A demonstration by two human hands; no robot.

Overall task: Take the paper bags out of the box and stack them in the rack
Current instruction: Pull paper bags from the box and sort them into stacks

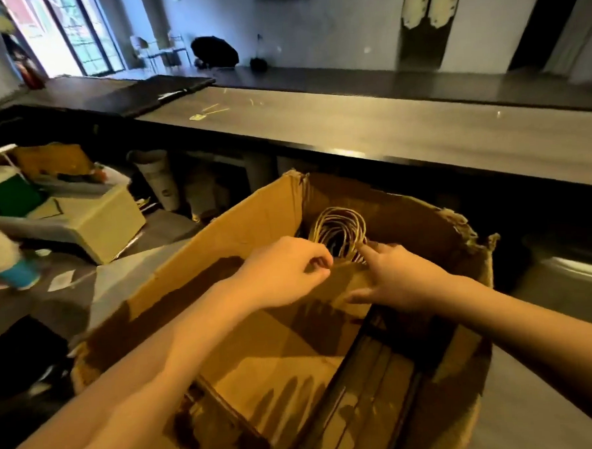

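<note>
A large worn cardboard box (240, 234) stands open in front of me. Inside lies a stack of flat brown paper bags (294, 348), their twisted cord handles (339, 227) bunched at the far end. My left hand (283, 273) pinches the top edge of the uppermost bag. My right hand (393, 277) grips the same end of the stack, index finger up among the handles and thumb lying along the bag's face. No rack is in view.
A long grey counter (385, 130) runs behind the box. At the left, a smaller cardboard box (102, 220), a green-and-white container (5, 191) and loose papers clutter the lower surface. A rolled paper sleeve (158, 176) stands under the counter.
</note>
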